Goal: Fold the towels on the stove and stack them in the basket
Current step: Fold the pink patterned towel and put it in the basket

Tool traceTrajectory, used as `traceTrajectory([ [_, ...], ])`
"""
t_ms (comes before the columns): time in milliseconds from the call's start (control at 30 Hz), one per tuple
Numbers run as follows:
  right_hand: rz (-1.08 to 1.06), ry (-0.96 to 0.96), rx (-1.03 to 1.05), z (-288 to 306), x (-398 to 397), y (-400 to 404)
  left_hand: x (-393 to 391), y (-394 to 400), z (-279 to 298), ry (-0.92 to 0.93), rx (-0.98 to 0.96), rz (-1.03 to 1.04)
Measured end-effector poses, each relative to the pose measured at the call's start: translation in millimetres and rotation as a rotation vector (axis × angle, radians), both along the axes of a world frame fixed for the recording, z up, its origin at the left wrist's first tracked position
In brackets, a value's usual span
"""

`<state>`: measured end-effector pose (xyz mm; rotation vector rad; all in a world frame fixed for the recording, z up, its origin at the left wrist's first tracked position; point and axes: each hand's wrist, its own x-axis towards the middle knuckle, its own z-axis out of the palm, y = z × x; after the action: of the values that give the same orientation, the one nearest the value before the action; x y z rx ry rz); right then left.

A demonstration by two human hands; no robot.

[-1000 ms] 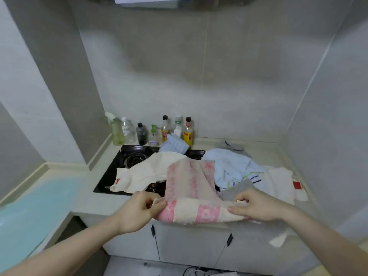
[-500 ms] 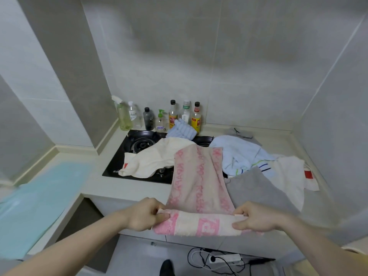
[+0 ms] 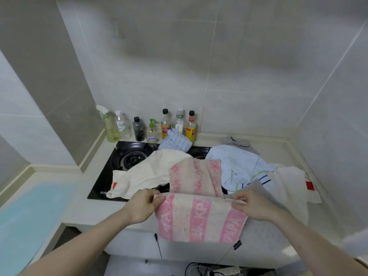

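head view: the left hand (image 3: 142, 207) and the right hand (image 3: 253, 205) each pinch a top corner of the pink-and-cream towel (image 3: 199, 218) — both grips clamped on the cloth, thumbs on the near side. the towel's near part hangs down over the bench (image 3: 85, 206) front edge, while its far part lies back across the stove (image 3: 117, 166). on the stove, a cream towel (image 3: 151, 174) lies to the left, touching the pink one, and a light blue towel (image 3: 237, 166) to the right (a grey towel (image 3: 256, 186) and a white towel (image 3: 290, 186) lie beside it). a row of bottles (image 3: 165, 125) stands against the wall behind — a small blue striped cloth (image 3: 176, 141) leans in front of them.
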<state>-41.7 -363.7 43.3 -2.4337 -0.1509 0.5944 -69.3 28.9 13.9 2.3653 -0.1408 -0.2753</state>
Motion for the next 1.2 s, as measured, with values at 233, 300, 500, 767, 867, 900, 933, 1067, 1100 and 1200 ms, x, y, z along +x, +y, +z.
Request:
traceTrajectory([
  [233, -0.188, -0.2, -0.027, -21.8, 50.9, 3.2, 65.6, -3.1, -11.4, -0.036, -0.04, 0.012],
  [300, -0.24, -0.23, -0.025, -28.6, 61.5, 4.1, 80.3, -5.3, -15.4, -0.052, -0.045, 0.025],
  [500, -0.349, -0.254, 0.029, -29.5, 87.0, 11.2, 116.3, -17.6, -18.6, -0.033, -0.105, 0.111],
  [767, -0.401, -0.259, 0.059, -40.2, 132.1, 19.8, 155.5, -21.2, -35.4, 0.003, -0.024, 0.191],
  [867, -0.392, -0.245, 0.046, -49.8, 149.1, 23.7, 165.1, -21.5, -42.7, 0.039, 0.003, 0.228],
  [900, -0.394, -0.248, 0.039, -55.0, 154.8, 24.4, 168.3, -21.1, -45.2, 0.052, 0.013, 0.239],
  [933, -0.398, -0.257, 0.038, -59.9, 159.7, 25.2, 172.0, -20.5, -48.3, 0.066, 0.02, 0.248],
  [1067, -0.423, -0.265, 0.058, -78.5, 177.2, 26.4, 186.4, -22.9, -53.8, 0.107, 0.019, 0.283],
  [1100, -0.417, -0.26, 0.053, -81.3, 181.6, 26.9, 190.0, -24.0, -54.6, 0.115, 0.009, 0.291],
  [1200, -0.399, -0.271, 0.044, -87.3, 196.0, 27.7, 200.1, -26.4, -59.1, 0.14, -0.026, 0.318],
])
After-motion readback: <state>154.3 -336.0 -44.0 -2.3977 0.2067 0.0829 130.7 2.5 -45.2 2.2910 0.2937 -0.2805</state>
